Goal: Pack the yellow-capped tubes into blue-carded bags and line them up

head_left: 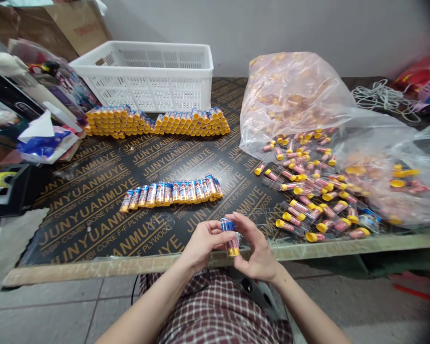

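Note:
A small tube point(231, 241) with a blue upper part and a yellow end stands upright between my hands, over the table's front edge. My left hand point(205, 241) pinches it from the left with thumb and fingers. My right hand point(256, 253) curves around its right side, thumb near the yellow end and index finger near the top. Beyond my hands lies a row of labelled tubes point(175, 192) with blue tops and yellow ends. To the right is a loose pile of pink tubes point(308, 191) with yellow caps.
At the back stands a white basket point(146, 86), with stacked yellow-ended tubes point(186, 124) before it. A clear plastic bag point(294, 91) of tubes fills the right. Bottles point(14, 91), a tissue pack point(45, 141) and a black dispenser point(19, 186) crowd the left. White cord point(383, 98) lies back right.

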`<action>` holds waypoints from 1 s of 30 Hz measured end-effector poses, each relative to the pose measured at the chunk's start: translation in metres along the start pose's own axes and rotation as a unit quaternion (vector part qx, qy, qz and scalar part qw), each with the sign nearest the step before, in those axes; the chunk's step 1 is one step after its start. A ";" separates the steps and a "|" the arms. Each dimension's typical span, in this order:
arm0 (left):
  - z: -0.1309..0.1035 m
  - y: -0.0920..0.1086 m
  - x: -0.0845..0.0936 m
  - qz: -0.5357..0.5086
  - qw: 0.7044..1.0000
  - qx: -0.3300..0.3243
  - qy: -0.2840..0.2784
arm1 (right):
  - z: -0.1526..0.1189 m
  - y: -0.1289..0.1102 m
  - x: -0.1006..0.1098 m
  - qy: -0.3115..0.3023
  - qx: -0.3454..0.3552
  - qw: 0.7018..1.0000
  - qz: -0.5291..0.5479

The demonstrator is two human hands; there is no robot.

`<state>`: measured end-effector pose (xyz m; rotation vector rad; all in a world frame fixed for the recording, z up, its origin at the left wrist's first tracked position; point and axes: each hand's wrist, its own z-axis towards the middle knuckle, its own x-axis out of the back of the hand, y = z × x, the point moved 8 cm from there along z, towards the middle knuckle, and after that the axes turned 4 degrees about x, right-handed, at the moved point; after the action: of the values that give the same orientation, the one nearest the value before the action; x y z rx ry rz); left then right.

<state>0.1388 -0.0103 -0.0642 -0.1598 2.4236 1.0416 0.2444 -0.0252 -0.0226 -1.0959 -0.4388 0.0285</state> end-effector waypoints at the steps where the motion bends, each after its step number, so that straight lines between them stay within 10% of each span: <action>1: 0.000 0.000 0.000 0.000 1.000 0.000 0.000 | 0.000 0.000 0.000 0.004 -0.001 1.000 0.004; 7: -0.003 -0.001 -0.002 0.009 1.000 -0.002 0.003 | 0.003 -0.006 -0.003 0.005 0.000 1.000 0.016; 11: 0.006 0.040 0.015 0.093 0.988 -0.108 0.065 | 0.008 0.000 0.021 -0.002 -0.016 0.996 -0.092; 15: 0.012 0.114 0.045 0.297 0.877 -0.287 0.247 | 0.002 0.022 0.076 0.050 -0.043 0.946 -0.319; 19: 0.031 0.148 0.049 0.493 0.752 -0.284 0.333 | -0.014 0.044 0.107 0.038 -0.052 0.912 -0.406; 25: 0.016 0.144 0.032 0.581 0.664 -0.295 0.366 | -0.038 0.061 0.126 -0.002 -0.080 0.877 -0.474; 30: 0.010 0.067 0.026 0.652 0.705 -0.170 0.221 | -0.046 0.074 0.127 -0.060 -0.093 0.862 -0.495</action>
<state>0.1001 0.0462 -0.0390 1.5926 2.5330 2.1984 0.3910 0.0005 -0.0620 -0.9474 -1.0978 -0.8775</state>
